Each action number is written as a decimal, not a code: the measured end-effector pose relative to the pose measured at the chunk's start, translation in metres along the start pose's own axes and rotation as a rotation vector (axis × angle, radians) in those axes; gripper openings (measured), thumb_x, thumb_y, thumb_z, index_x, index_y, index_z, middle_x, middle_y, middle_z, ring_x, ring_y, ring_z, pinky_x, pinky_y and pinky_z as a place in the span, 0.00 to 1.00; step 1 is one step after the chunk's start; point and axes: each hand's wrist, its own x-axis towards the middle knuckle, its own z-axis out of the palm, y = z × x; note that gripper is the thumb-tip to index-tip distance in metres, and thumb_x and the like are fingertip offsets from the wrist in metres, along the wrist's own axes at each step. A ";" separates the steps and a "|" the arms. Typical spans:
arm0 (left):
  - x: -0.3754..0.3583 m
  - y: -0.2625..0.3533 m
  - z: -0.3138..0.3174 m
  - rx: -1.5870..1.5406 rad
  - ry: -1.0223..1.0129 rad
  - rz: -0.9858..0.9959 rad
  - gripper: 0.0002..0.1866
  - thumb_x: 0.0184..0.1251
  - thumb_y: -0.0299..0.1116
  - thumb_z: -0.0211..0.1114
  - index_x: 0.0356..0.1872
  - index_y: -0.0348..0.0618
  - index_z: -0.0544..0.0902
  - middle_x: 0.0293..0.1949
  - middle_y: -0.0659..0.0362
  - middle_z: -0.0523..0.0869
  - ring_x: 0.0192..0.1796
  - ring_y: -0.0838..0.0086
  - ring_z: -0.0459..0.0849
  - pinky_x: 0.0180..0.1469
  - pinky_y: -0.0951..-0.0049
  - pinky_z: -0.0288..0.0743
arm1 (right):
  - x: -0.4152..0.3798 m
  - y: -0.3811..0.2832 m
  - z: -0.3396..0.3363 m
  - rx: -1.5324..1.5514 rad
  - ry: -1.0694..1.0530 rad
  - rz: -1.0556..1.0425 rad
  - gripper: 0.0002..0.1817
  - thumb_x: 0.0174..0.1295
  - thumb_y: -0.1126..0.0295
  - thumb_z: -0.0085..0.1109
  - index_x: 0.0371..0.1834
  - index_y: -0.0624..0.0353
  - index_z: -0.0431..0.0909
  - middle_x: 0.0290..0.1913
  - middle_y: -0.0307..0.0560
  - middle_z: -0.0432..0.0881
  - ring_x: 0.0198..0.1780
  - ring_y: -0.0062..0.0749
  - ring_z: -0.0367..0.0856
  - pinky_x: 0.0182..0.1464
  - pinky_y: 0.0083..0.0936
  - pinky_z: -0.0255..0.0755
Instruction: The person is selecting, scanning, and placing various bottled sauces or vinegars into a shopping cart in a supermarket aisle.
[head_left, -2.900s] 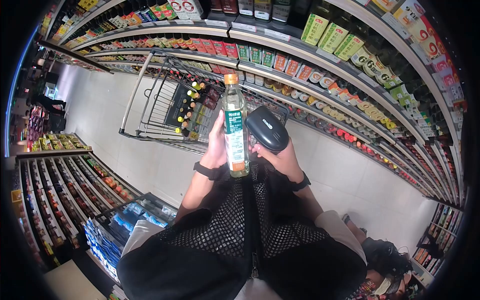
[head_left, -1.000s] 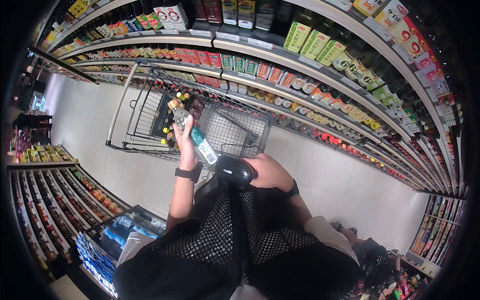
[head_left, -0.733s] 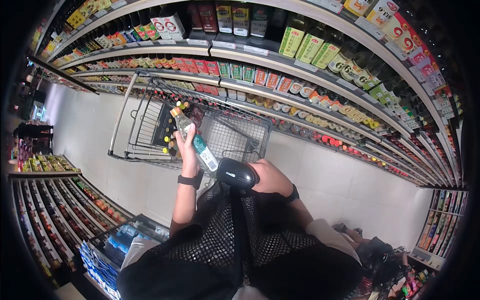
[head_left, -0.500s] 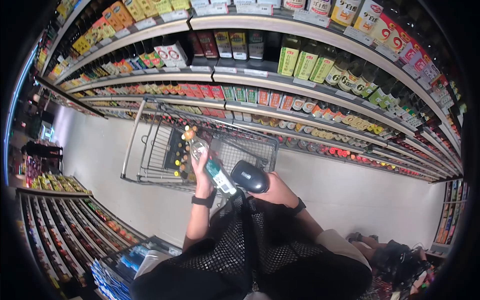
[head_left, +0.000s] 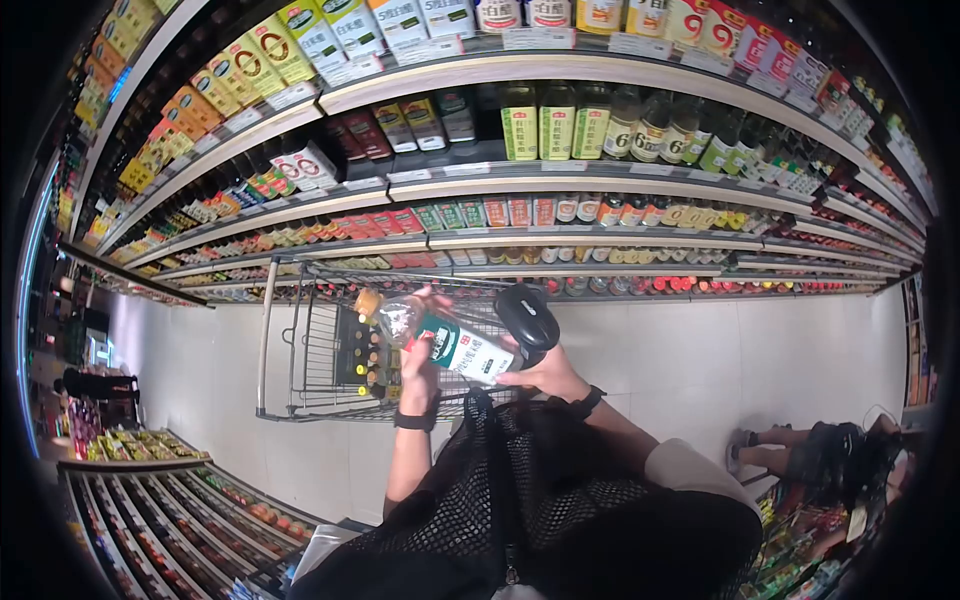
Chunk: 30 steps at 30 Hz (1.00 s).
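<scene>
A clear vinegar bottle point(head_left: 470, 352) with an orange-tan cap and a green and white label lies slanted in front of me, its cap to the upper left. My left hand point(head_left: 418, 365) is closed around its middle, thumb on the near side and fingertips showing over the far side. In my right hand point(head_left: 556, 376) is a glossy black rounded device point(head_left: 527, 317); its exact kind I cannot make out. That hand's thumb touches the bottle's base. Both are above the shopping cart point(head_left: 268, 340).
Inside the cart several bottles with yellow caps point(head_left: 362, 370) stand in a dark carrier. Ahead, a long shelf point(head_left: 560, 67) holds boxed and bottled goods. Another person point(head_left: 830, 455) is at the right; a rack of goods point(head_left: 170, 520) stands at lower left.
The bottle has turned from steep to flatter, its label now facing me. My right hand has moved slightly right, its device tilted up, and its thumb now meets the bottle's base.
</scene>
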 end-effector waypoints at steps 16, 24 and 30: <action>0.199 0.058 0.039 1.058 -0.191 0.920 0.23 0.43 0.16 0.68 0.47 0.39 0.83 0.48 0.54 0.87 0.54 0.60 0.84 0.57 0.66 0.77 | -0.012 0.054 -0.063 -0.026 0.617 0.096 0.19 0.52 0.82 0.72 0.45 0.61 0.75 0.29 0.31 0.75 0.29 0.14 0.73 0.33 0.17 0.71; 0.257 0.032 0.052 0.950 -0.132 0.666 0.28 0.41 0.27 0.82 0.48 0.40 0.82 0.47 0.55 0.89 0.48 0.68 0.88 0.52 0.71 0.79 | -0.019 0.060 -0.080 -0.024 0.678 0.070 0.14 0.52 0.83 0.69 0.36 0.59 0.74 0.30 0.32 0.75 0.30 0.15 0.72 0.36 0.18 0.69; 0.280 0.004 0.053 0.962 -0.102 0.505 0.28 0.37 0.27 0.84 0.44 0.39 0.81 0.40 0.55 0.90 0.44 0.73 0.88 0.49 0.71 0.80 | -0.022 0.049 -0.085 0.066 0.678 0.087 0.12 0.53 0.84 0.67 0.34 0.59 0.73 0.30 0.33 0.74 0.31 0.15 0.73 0.36 0.19 0.69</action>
